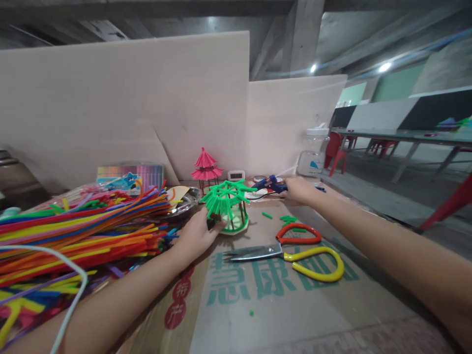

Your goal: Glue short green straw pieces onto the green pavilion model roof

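My left hand grips the near left side of a small green pavilion model, made of pipe cleaners, with brown posts and a pale base. Its roof has an open ring of spokes at the top. Closed around a dark blue hot glue gun is my right hand. The gun's nozzle points left, close to the roof's right edge; whether it touches I cannot tell. Large scissors with one red and one yellow handle lie in front of the model. Short green pipe cleaner pieces are scattered to its right.
Bundles of coloured pipe cleaners cover the left side, crossed by a white cable. Behind stand a pink pavilion, a metal bowl, a marker set, a small digital timer and a clear plastic jug.
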{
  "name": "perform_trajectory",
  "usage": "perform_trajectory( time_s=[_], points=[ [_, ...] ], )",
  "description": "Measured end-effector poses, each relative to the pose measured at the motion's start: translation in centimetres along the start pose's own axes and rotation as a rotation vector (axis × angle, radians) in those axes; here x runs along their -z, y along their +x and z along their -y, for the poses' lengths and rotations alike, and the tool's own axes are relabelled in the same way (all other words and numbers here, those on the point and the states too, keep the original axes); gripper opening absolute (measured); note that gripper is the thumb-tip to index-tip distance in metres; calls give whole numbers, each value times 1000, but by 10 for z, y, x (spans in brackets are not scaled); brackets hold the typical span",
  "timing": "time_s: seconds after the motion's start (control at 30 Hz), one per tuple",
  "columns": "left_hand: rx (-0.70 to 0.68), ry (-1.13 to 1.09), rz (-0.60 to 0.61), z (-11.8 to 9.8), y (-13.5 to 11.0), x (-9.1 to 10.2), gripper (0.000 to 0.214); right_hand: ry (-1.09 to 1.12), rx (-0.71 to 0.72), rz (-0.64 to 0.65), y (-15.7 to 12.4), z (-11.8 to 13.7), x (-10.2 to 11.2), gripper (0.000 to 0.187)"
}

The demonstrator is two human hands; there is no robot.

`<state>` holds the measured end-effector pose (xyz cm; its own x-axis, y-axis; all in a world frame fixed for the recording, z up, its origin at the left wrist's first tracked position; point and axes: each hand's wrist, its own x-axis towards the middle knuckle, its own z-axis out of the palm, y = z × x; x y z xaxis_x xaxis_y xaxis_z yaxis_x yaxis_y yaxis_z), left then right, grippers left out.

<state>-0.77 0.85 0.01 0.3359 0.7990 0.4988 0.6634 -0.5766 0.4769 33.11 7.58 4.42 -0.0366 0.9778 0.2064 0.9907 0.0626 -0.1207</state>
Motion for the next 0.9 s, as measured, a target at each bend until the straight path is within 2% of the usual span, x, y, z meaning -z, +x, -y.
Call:
perform_trajectory(
  time_s=[0.1,0.23,0.37,0.53,0.6,0.67,0.77,0.9],
  points=[
    [-2,0,-8,0,0,0,40,-29,78,9,-25,6,11,25],
    [-4,9,-23,-1,0,1,40,45,212,63,-59,31,7,30],
    [5,33,3,-1,-1,2,43,96,317,33,-78,52,1,7],
    [-3,35,6,-2,-1,2,47,177,357,-52,-101,63,11,16],
    [-14,23,-14,-4,-1,3,46,360,325,-102,-112,71,15,14],
    [-39,23,-24,-6,-1,3,44,677,308,-133,-121,83,16,13],
    [-75,55,-20,-10,-1,4,40,1128,302,-93,-129,103,13,12],
    [-74,117,-26,-9,-2,3,33,1327,281,7,-135,119,6,18]
  ],
)
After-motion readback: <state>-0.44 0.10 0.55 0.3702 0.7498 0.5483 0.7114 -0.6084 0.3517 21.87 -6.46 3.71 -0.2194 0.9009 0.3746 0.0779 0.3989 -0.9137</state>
